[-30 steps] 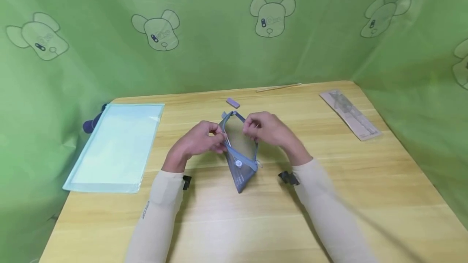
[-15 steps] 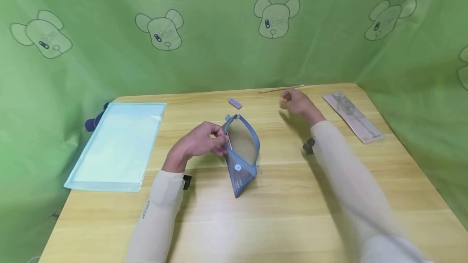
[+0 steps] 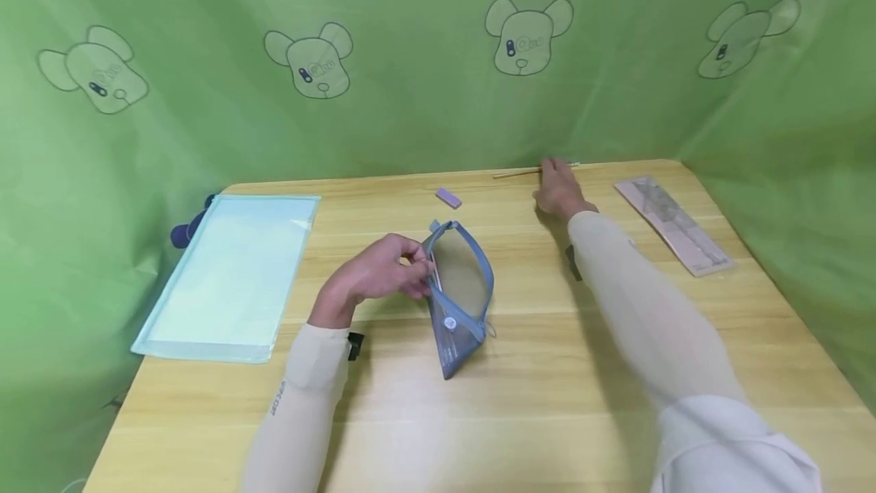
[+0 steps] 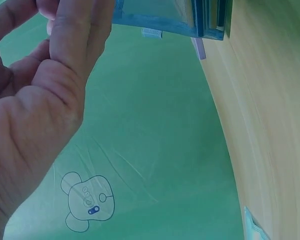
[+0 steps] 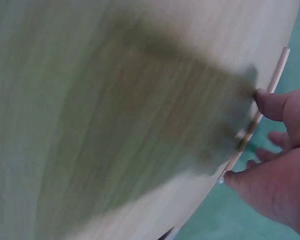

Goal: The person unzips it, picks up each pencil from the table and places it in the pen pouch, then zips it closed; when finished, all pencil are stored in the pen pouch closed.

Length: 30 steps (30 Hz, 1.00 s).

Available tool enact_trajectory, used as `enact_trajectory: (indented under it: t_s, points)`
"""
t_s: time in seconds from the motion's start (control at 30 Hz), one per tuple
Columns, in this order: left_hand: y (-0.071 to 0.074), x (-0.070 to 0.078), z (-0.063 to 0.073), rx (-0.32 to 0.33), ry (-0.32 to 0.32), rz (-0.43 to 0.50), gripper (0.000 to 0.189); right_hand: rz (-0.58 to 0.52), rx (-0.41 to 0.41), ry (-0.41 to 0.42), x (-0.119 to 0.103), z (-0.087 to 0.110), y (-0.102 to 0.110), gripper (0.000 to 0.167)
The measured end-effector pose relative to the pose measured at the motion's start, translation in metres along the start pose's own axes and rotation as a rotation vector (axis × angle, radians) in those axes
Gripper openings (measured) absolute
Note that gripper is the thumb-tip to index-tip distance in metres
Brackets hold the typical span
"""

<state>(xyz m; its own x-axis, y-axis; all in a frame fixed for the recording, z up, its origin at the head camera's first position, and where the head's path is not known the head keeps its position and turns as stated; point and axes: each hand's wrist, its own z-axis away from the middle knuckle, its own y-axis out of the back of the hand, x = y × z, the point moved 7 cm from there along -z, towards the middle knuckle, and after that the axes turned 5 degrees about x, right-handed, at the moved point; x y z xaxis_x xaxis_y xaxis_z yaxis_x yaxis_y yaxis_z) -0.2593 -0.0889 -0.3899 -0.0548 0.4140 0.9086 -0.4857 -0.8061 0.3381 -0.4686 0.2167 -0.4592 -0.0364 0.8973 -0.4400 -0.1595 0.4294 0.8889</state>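
Observation:
My left hand [image 3: 388, 274] pinches the left rim of a blue-grey mesh zip pouch [image 3: 465, 272]. The pouch's mouth gapes, and slim items show inside along its left wall. In the left wrist view the hand [image 4: 50, 75] lies beside the pouch's blue edge [image 4: 160, 21]. My right hand [image 3: 557, 189] reaches to a thin wooden pencil [image 3: 515, 173] at the table's back edge. The right wrist view has the fingers of this hand [image 5: 285, 145] spread along the pencil [image 5: 277, 75], touching it near its pale end. The pencil lies on the table, partly covered by the hand.
A small purple eraser [image 3: 449, 198] lies behind the pouch. To the left is a pale blue clear-fronted folder [image 3: 229, 280], with a dark blue object [image 3: 183, 234] partly under it. A flat pinkish packet [image 3: 674, 227] lies right. Green curtain [image 3: 411, 120] borders the table [image 3: 547, 409].
My right hand has left the pouch's right rim and moved away to the back right, onto the pencil. My left hand keeps its pinch on the pouch.

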Motion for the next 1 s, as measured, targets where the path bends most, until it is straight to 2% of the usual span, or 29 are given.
enact_trajectory:
  t_s: [0.2, 0.43, 0.57, 0.73, 0.87, 1.0]
  points:
    - [-0.003, -0.003, 0.002, -0.01, -0.006, -0.039, 0.018, 0.147, -0.041, 0.107, 0.006, 0.001, -0.008, 0.067]
    - [-0.006, -0.005, 0.004, -0.013, -0.013, -0.048, 0.019, 0.278, 0.019, 0.089, 0.014, 0.007, -0.005, 0.053]
    - [-0.004, -0.005, 0.003, -0.009, -0.02, -0.052, 0.019, 0.242, 0.011, 0.112, 0.012, 0.015, 0.003, 0.044]
    - [-0.004, -0.005, 0.001, -0.012, -0.026, -0.054, 0.019, 0.134, -0.038, 0.174, 0.006, 0.033, 0.005, 0.038]
    - [-0.004, -0.003, 0.001, -0.018, -0.021, -0.057, 0.018, 0.048, -0.099, 0.175, -0.003, 0.054, -0.004, 0.033]
    - [-0.005, -0.002, 0.0, -0.026, -0.027, -0.055, 0.018, -0.045, -0.14, 0.135, -0.017, 0.077, -0.015, 0.031]
